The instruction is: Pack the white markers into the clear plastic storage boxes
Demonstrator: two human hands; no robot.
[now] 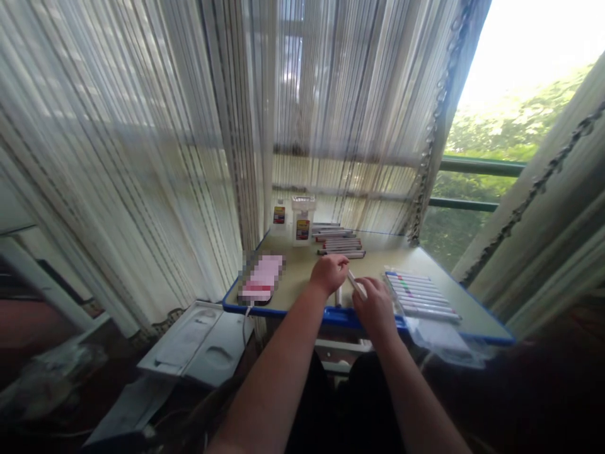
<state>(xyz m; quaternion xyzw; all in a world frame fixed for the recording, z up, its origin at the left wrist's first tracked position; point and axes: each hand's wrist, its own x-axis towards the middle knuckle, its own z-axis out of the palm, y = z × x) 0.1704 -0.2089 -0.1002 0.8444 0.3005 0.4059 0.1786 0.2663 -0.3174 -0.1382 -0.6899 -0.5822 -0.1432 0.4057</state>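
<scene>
A white marker (356,285) slants between my two hands above the near part of the table. My right hand (377,307) is closed around its lower end. At its upper end my left hand (329,273) is closed, fingers pinched at the tip. Another marker (338,296) lies on the tabletop below, partly hidden by my left wrist. Just beyond my left hand, several markers (339,243) rest in loose rows. To the right of my right hand, a row of capped markers (423,292) lies side by side in a clear plastic sleeve.
The small table (297,268) has a blue edge. Two clear labelled cases, one in front (302,228), stand at the back. A phone (263,277) with a white cable lies at left. An open white box (193,343) sits below. Curtains hang behind; clear plastic (447,343) overhangs the front edge.
</scene>
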